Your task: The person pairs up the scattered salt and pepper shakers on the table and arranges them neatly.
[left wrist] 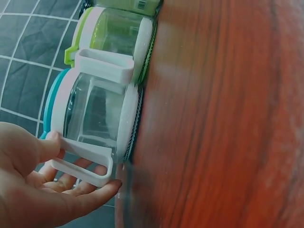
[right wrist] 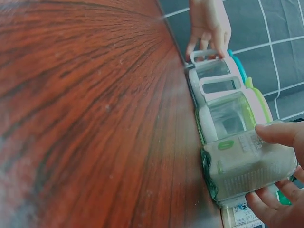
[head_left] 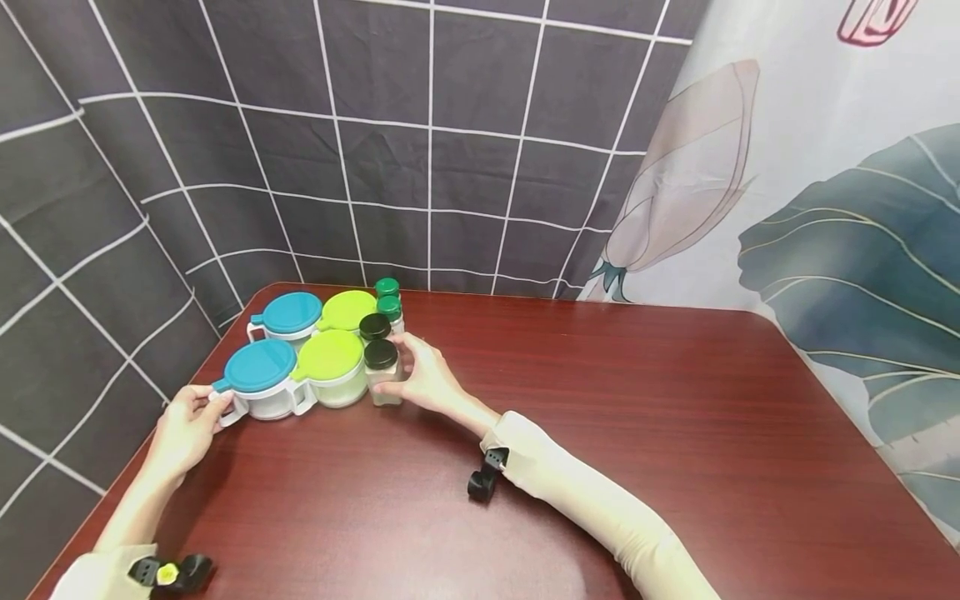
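My left hand (head_left: pixel 183 429) holds the white handle (left wrist: pixel 90 164) of the front blue-lidded seasoning jar (head_left: pixel 261 367), thumb on its upper end and fingers behind it. Beside that jar stands a green-lidded seasoning jar (head_left: pixel 330 356), clear glass with a white handle. At the right end of the front row, my right hand (head_left: pixel 435 379) grips a black-capped spice jar (head_left: pixel 382 357) between thumb and fingers. In the right wrist view this spice jar (right wrist: pixel 251 166) is see-through with pale contents and a printed label. It stands close against the green-lidded jar.
Behind them are another blue-lidded jar (head_left: pixel 292 312), another green-lidded jar (head_left: pixel 349 310), a second black-capped jar (head_left: pixel 375 326) and two green-capped bottles (head_left: pixel 389 307). All stand on a reddish-brown table (head_left: pixel 600 400) in its back left corner, near a dark checked curtain (head_left: pixel 472 167).
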`<action>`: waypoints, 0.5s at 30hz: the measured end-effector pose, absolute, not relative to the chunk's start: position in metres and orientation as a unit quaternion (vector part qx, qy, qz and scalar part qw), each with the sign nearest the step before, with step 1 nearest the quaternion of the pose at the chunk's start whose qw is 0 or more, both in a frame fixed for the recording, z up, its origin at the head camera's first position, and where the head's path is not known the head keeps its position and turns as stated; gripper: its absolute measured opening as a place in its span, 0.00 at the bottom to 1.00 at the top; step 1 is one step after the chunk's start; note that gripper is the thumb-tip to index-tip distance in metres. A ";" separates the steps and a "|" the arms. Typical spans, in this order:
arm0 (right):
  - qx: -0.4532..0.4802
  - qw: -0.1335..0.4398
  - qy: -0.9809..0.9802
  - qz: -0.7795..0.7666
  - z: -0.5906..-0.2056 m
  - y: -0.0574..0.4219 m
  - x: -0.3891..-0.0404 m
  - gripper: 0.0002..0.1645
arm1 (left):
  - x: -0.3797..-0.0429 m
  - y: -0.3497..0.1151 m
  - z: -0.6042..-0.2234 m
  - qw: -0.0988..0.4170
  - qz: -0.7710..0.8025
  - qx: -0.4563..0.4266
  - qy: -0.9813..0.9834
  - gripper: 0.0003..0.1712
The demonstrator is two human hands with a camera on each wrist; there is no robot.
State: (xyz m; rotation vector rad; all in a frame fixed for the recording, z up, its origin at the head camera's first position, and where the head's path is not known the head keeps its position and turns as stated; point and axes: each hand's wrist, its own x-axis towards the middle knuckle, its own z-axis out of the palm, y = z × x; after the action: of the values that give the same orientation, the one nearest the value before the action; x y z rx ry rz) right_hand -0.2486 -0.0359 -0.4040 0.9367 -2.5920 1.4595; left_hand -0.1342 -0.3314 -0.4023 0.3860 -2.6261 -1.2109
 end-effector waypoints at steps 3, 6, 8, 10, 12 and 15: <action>0.300 0.011 -0.831 0.469 -0.404 -0.037 -0.248 0.37 | -0.132 -0.331 -0.402 0.119 -0.413 0.133 -0.893 0.21; 0.301 0.011 -0.829 0.472 -0.403 -0.036 -0.247 0.37 | -0.131 -0.331 -0.402 0.124 -0.415 0.134 -0.892 0.22; 0.302 0.011 -0.828 0.473 -0.403 -0.036 -0.247 0.37 | -0.130 -0.331 -0.402 0.125 -0.420 0.137 -0.889 0.22; 0.304 0.013 -0.828 0.472 -0.403 -0.036 -0.247 0.37 | -0.130 -0.332 -0.402 0.125 -0.423 0.139 -0.887 0.23; 0.305 0.014 -0.828 0.471 -0.404 -0.036 -0.247 0.37 | -0.130 -0.333 -0.402 0.121 -0.425 0.141 -0.886 0.24; 0.307 0.015 -0.825 0.473 -0.404 -0.036 -0.248 0.37 | -0.130 -0.335 -0.401 0.110 -0.425 0.141 -0.887 0.25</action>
State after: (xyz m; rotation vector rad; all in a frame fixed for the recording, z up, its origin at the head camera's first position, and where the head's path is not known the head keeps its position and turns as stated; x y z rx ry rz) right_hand -0.2476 -0.0360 -0.4038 0.9568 -2.5691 1.4730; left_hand -0.1297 -0.3347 -0.4015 0.4138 -2.6071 -1.2499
